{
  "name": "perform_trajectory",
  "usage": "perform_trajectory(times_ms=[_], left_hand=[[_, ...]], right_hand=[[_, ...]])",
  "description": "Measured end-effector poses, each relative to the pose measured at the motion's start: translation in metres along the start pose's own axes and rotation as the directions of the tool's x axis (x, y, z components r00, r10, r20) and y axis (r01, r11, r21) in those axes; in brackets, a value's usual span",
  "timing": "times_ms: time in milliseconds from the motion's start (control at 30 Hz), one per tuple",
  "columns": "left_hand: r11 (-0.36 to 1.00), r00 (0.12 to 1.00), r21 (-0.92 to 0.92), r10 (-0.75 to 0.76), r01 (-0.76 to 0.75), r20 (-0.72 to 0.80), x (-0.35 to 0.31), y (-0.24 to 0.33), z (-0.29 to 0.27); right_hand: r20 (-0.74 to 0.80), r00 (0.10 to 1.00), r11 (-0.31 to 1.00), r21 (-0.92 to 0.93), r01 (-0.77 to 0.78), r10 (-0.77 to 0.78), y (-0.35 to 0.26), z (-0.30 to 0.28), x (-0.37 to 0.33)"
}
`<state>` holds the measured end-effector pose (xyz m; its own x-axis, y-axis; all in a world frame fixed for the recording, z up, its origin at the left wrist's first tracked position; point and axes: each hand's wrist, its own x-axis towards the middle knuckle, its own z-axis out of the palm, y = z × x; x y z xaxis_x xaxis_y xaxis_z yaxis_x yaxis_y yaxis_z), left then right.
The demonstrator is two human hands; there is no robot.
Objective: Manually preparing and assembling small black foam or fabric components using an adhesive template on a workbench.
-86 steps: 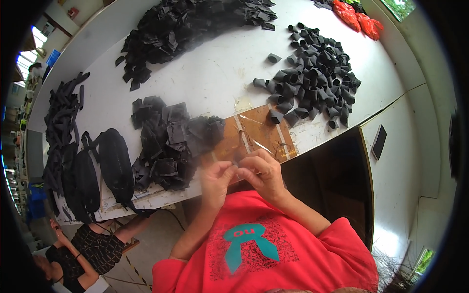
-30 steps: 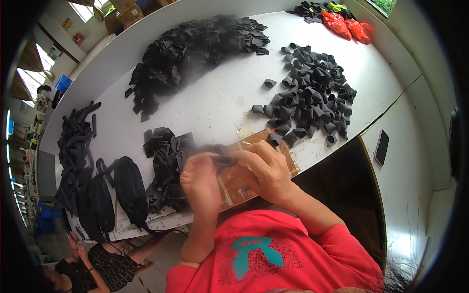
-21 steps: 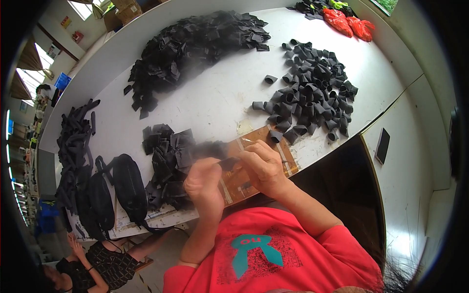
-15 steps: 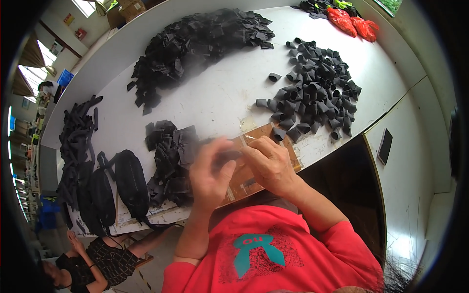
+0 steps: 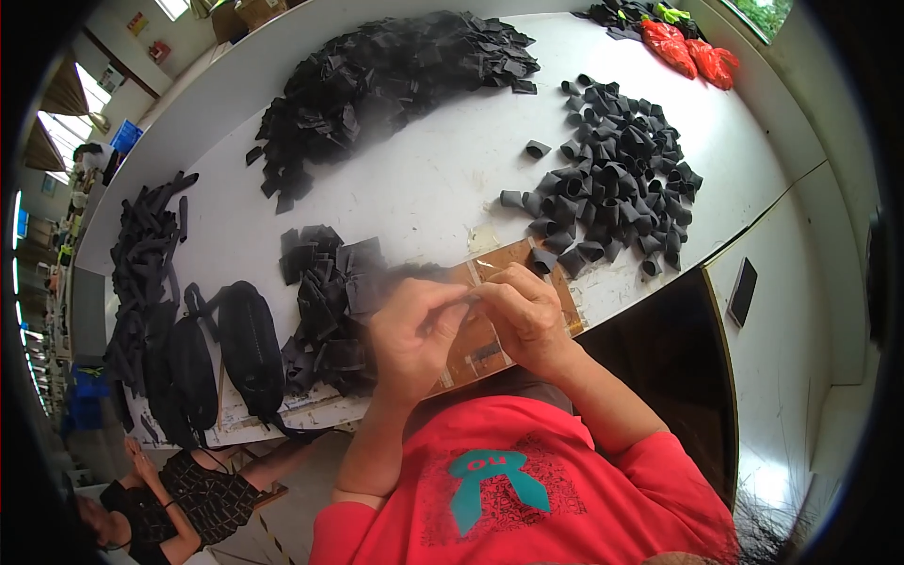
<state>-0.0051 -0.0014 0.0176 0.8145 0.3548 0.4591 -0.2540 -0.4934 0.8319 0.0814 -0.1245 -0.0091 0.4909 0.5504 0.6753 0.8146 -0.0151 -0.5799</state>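
Note:
My left hand and my right hand meet over a brown board at the table's front edge. Their fingertips pinch close together on a small dark fabric piece, mostly covered by the fingers. Both hands are closed. Just left of my left hand lies a stack of flat black fabric pieces. Beyond my right hand spreads a heap of black fabric loops, folded into short tubes; one loop rests at the board's far edge.
A big pile of black pieces covers the table's far side. To the left lie black strips and black pouches with straps. Red plastic bags sit far right, a phone on the right-hand surface. Another person sits lower left.
My left hand has closed in, its thumb and fingers drawing together against the right fingertips. My right hand stays nearly in place. The whole view has shifted slightly.

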Motion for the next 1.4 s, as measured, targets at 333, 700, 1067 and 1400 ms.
perform_trajectory(times_ms=[333,700,1067,1400], left_hand=[[0.998,0.985,0.044,0.044,-0.037,-0.169,-0.015,-0.036,0.007],[0.543,0.923,0.765,-0.343,0.346,-0.174,-0.035,-0.126,0.016],[0.891,0.909,0.219,-0.351,0.398,-0.225,-0.057,-0.096,-0.014],[-0.357,0.421,-0.85,-0.751,0.388,0.508,-0.075,-0.032,0.012]], right_hand=[[0.078,0.997,1.0,0.019,-0.011,0.009,-0.006,-0.01,0.014],[-0.22,0.759,0.746,-0.155,-0.648,0.613,0.096,-0.025,-0.071],[0.316,0.77,0.787,0.102,-0.609,0.555,-0.006,0.022,-0.063],[0.244,0.756,0.562,0.54,-0.626,0.608,-0.027,0.042,-0.069]])
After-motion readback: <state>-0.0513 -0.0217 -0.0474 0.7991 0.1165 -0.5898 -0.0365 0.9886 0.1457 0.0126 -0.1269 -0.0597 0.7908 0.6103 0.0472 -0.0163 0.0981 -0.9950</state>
